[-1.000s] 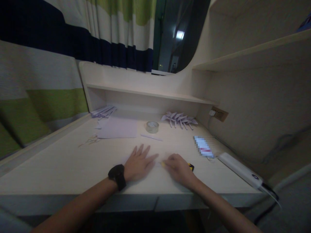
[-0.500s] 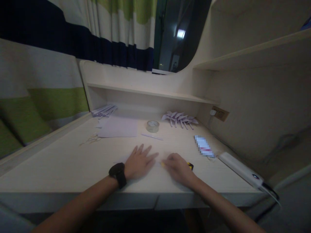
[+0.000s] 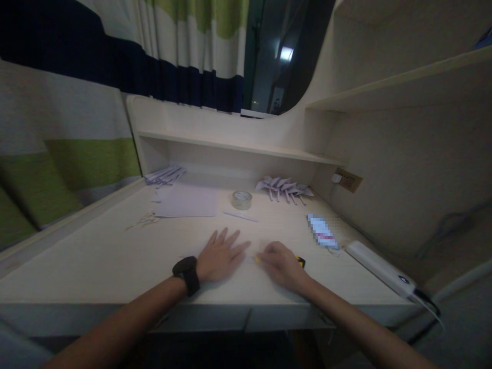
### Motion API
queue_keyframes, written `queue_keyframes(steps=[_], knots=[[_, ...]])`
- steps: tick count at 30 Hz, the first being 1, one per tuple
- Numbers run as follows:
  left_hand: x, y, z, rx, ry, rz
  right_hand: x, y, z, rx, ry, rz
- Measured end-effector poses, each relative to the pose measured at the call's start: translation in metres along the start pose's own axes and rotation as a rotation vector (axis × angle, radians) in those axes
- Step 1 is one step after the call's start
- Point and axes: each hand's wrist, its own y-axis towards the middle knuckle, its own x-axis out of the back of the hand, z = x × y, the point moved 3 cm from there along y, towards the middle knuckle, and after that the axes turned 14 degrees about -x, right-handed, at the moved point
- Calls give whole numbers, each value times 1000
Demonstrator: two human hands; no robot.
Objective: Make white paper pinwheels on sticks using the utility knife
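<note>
Left hand [image 3: 221,256]: flat on the desk [image 3: 115,269], fingers spread.
Right hand [image 3: 282,267]: curled around a yellow-and-black tool [image 3: 301,262].
Tool: mostly hidden; I see its end poking out.
Tape roll [image 3: 242,201]: farther back.

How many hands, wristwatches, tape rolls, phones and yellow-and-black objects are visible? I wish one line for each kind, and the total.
Left hand and right hand: 2
Wristwatch: 1
Tape roll: 1
Phone: 1
Yellow-and-black object: 1
Total: 6
</note>
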Motion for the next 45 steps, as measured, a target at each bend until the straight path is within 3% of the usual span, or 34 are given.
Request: queue_keyframes(steps=[21, 32, 38, 41, 45], knots=[[-1, 1, 1, 9, 15, 26, 1, 8, -7, 53, 22, 17], [-2, 2, 4, -2, -11, 39, 17, 0, -11, 9, 49, 102], [-2, 2, 7, 7, -63, 28, 33, -4, -23, 12, 114, 230], [1, 4, 15, 53, -131, -43, 40, -3, -35, -38, 130, 260], [15, 3, 32, 152, -230, -235, 43, 2, -52, -83, 156, 271]])
